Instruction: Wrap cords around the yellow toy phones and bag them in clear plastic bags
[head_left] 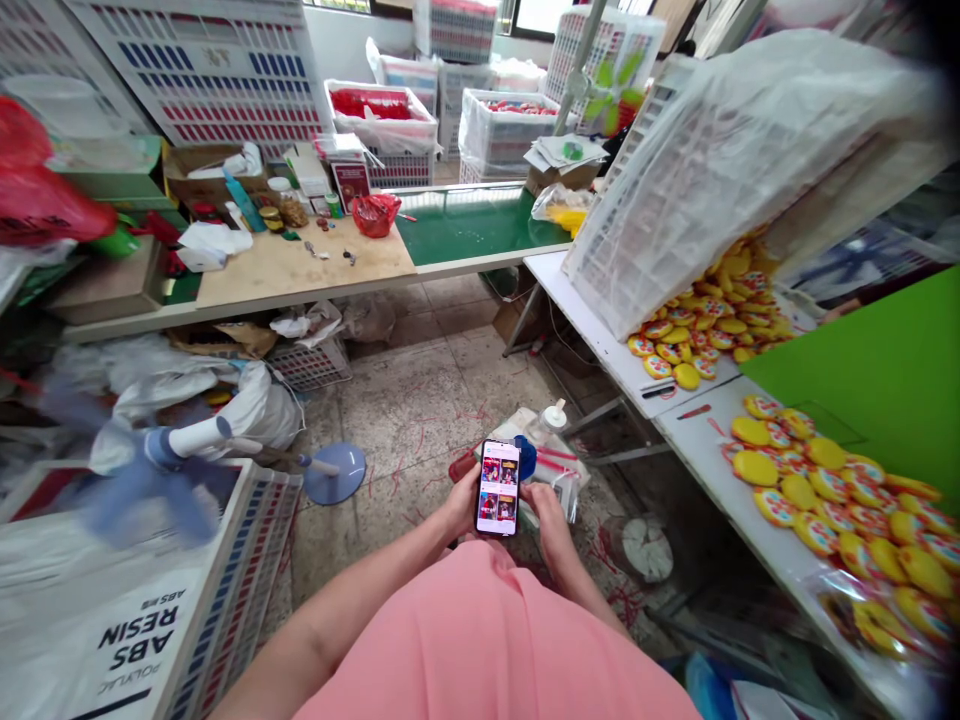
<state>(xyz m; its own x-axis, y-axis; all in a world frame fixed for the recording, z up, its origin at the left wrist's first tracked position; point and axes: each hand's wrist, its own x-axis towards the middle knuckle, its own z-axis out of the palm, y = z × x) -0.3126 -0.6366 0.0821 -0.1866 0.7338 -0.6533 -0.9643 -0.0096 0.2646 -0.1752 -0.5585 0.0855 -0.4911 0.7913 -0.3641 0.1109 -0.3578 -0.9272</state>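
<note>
A smartphone with a lit screen of several pictures is upright in front of my pink shirt. My left hand is closed round its left edge, thumb along the side. At the right edge, my right hand is curled with its thumb close against the phone; its other fingers are partly hidden. Below and behind the phone are a blue round thing, a white bottle and a plastic-covered bundle.
Yellow round pieces cover the right-hand table, beside a tilted plastic-wrapped crate. A cluttered workbench stands ahead. On the left, a blurred blue fan is beside a white crate. Red strands lie on the floor.
</note>
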